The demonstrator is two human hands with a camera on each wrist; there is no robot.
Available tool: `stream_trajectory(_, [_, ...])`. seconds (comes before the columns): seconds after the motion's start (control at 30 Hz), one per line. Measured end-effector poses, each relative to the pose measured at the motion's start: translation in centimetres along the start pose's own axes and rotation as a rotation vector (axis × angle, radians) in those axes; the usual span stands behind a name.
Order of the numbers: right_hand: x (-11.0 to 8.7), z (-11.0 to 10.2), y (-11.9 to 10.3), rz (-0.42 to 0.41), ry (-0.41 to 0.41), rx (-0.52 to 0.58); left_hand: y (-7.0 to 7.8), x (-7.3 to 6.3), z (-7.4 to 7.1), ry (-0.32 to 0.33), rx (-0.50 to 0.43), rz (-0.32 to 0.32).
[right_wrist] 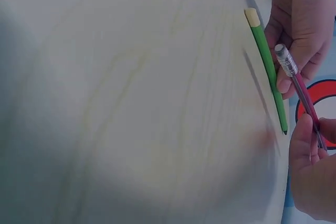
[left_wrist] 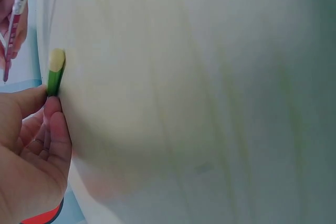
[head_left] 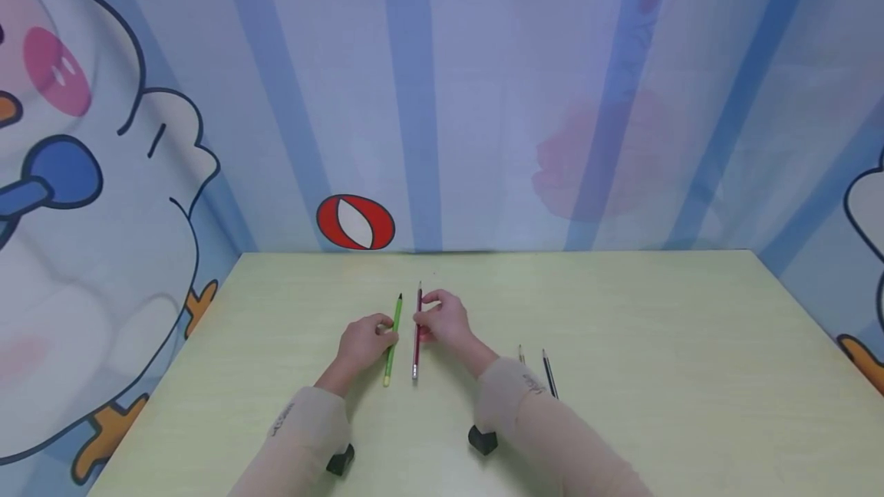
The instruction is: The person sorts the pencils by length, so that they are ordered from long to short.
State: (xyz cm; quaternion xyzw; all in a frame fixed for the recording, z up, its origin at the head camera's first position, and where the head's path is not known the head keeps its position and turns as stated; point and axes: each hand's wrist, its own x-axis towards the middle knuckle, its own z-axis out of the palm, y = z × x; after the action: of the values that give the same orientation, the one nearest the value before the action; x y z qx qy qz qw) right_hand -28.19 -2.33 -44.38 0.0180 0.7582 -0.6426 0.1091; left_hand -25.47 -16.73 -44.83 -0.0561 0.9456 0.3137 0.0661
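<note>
In the head view my left hand [head_left: 366,342] pinches a green pencil [head_left: 389,363] between thumb and fingers. Its black tip points away from me and its pale yellow end [left_wrist: 57,60] faces me. Just to the right, my right hand [head_left: 445,320] pinches a dark red pencil [head_left: 417,351] at about its middle, tip pointing away. A white eraser in a silver band [right_wrist: 286,59] caps that pencil's near end. Both pencils stand side by side, nearly parallel, with a narrow gap between them.
Two more pencils, a pale one [head_left: 521,355] and a dark one [head_left: 549,374], lie by my right forearm, their near ends hidden behind the sleeve. The light wooden table [head_left: 656,328] meets a printed blue backdrop [head_left: 483,136] at its far edge.
</note>
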Motion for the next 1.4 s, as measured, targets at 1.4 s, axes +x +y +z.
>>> stream_trajectory(1.4, [-0.4,1.2,0.5,-0.089,0.005,-0.321,0.1,-0.1,0.1,0.013,0.028,0.012])
